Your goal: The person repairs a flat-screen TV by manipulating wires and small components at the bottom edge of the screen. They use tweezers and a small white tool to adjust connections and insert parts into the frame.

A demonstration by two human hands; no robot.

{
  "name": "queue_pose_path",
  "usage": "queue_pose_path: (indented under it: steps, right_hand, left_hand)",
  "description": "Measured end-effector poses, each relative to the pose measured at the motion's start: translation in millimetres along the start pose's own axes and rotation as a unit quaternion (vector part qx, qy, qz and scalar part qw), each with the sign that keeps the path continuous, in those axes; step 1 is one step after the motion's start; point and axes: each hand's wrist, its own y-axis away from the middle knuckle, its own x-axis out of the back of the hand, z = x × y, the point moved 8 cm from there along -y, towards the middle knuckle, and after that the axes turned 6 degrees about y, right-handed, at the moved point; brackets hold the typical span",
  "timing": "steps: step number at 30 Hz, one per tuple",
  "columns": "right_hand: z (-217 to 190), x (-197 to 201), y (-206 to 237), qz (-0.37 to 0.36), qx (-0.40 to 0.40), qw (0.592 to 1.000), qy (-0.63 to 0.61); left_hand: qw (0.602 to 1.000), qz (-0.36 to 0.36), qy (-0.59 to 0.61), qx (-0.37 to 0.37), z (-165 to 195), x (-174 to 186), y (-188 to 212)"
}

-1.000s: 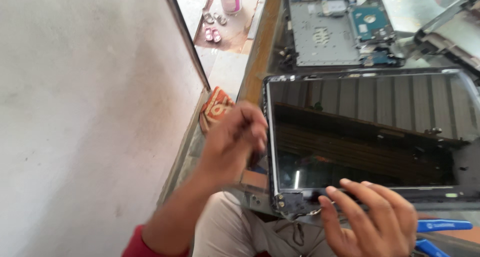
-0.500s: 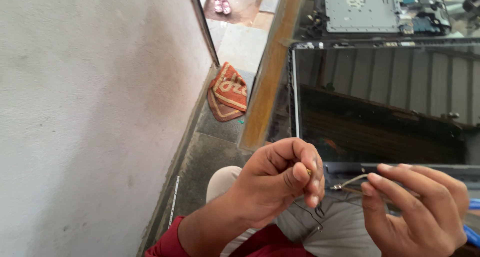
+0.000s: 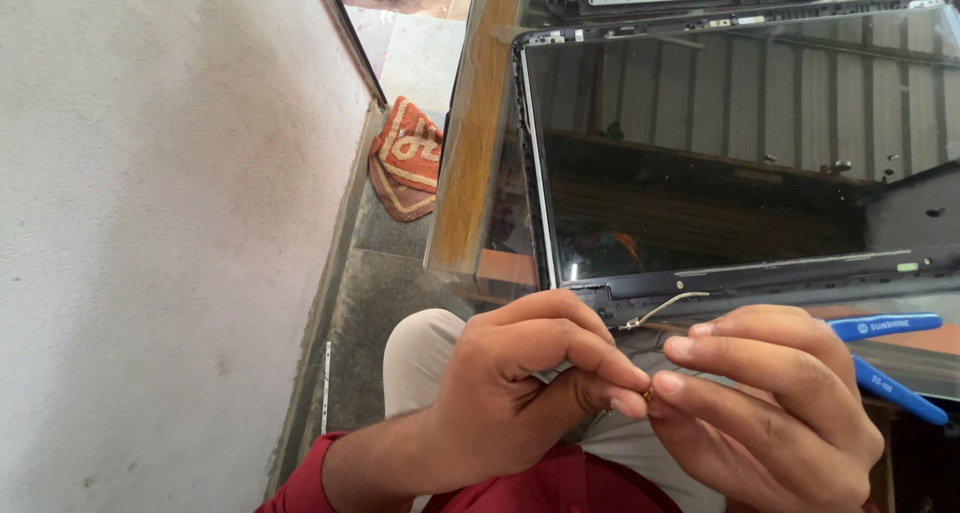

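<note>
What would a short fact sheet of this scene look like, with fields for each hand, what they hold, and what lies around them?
Left hand: left hand, fingers pinched at a tiny brass-coloured part
Right hand: right hand, fingertips meeting the left hand's at the same part
Cable: thin cable runs from the screen's lower edge towards the hands
Screen: laptop screen, dark and reflective, lying on the table
Tool: blue-handled tool right of the hands
Floor: orange patterned cloth below the table
Wall: pale wall on the left
</note>
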Motion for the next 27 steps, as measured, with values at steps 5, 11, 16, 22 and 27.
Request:
queue_pose_path:
  steps: [5, 11, 16, 22, 27]
  right_hand:
    - [-4.6, -2.7, -1.6, -0.045, 0.053, 0.998, 0.004]
    - [0.7, -11.0, 4.7, -0.026, 0.011, 1.0, -0.011]
    - [20.5, -18.2, 13.4, 0.027, -0.085, 0.991, -0.101]
    - [28.4, -25.5, 0.9, -0.009, -0.072, 0.995, -0.075]
    - [33.1, -45.8, -11.6, -0.18, -0.026, 0.98, 0.075]
  left_hand:
    - [1.0, 0.003, -0.022, 0.018, -3.5, 2.2, 2.4]
    - [0.999, 0.005, -0.013, 0.031, -6.4, 5.4, 4.4]
    - [0.998, 0.04, -0.052, -0.002, 2.3, 18.4, 5.2]
    - [0.976, 0.154, -0.142, -0.052, 17.0, 50.7, 4.5]
    - [0.928, 0.095, -0.32, -0.165, 22.0, 51.1, -2.4]
